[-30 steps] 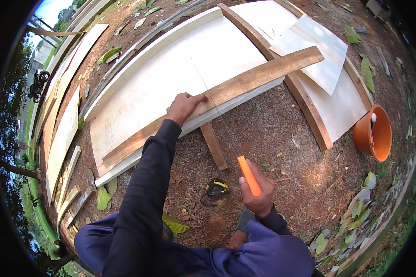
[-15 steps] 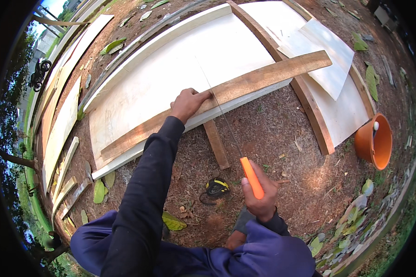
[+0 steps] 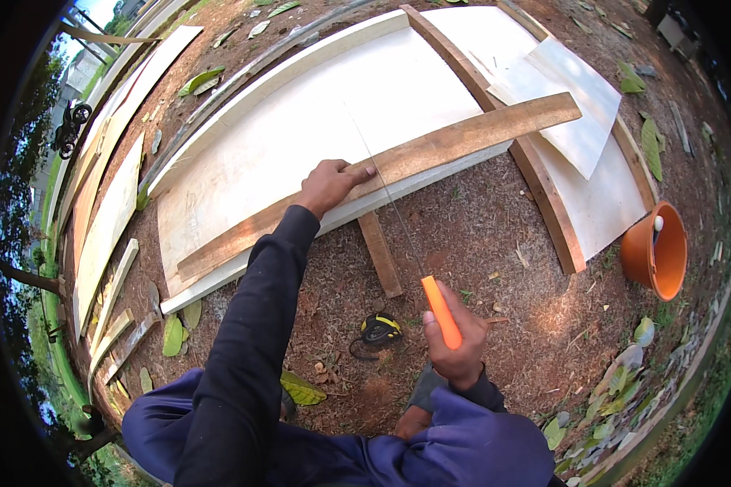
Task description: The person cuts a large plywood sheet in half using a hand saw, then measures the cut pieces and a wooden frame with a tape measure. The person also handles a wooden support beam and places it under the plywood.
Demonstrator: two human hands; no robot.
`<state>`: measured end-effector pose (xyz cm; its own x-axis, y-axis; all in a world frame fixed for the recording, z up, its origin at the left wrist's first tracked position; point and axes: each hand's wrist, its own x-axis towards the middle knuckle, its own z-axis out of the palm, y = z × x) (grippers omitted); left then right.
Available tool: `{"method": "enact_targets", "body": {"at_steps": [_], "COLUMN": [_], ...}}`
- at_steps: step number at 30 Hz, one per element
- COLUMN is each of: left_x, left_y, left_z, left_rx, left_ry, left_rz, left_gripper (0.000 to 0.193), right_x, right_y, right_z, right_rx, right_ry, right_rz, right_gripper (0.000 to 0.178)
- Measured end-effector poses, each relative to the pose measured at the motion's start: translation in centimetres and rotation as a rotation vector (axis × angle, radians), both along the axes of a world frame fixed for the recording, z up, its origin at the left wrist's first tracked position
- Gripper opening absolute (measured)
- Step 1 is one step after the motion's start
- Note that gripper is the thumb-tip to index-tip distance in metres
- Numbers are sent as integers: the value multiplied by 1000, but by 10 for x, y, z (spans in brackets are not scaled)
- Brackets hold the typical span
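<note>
My right hand is closed around the orange handle of a handsaw. Its thin blade runs up and to the left, edge-on, and crosses a long brown wooden plank. Just left of the blade, my left hand grips the plank, its thumb lying close to the blade. The plank rests slantwise over a white panel with a wooden frame, and its right end overhangs a brown crossbar. How deep the blade sits in the wood cannot be made out.
A black and yellow tape measure lies on the ground by my feet. At the right stands an orange bucket with a white-tipped item inside. A loose pale sheet lies at the far right. Boards and short offcuts lie left.
My left thumb has moved slightly lower beside the blade. The saw, my right hand and the plank are in nearly the same place.
</note>
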<state>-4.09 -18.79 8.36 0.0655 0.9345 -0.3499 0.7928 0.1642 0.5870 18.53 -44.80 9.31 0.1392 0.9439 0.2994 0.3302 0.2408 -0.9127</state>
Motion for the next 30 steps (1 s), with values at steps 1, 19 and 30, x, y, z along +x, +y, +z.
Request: {"method": "enact_targets", "body": {"at_steps": [1, 19, 30], "left_x": [0, 7, 6], "left_y": [-1, -6, -13], "left_z": [1, -5, -4], "left_rx": [-11, 135, 128], "left_ry": [11, 131, 71], "left_rz": [2, 18, 35], "left_gripper": [85, 79, 74], "right_x": [-1, -14, -25], "right_y": [0, 13, 41], "right_z": [-1, 7, 9], "right_rx": [0, 7, 2], "right_ry": [-2, -13, -16], "right_rz": [-1, 15, 22], "right_gripper": [48, 47, 48]}}
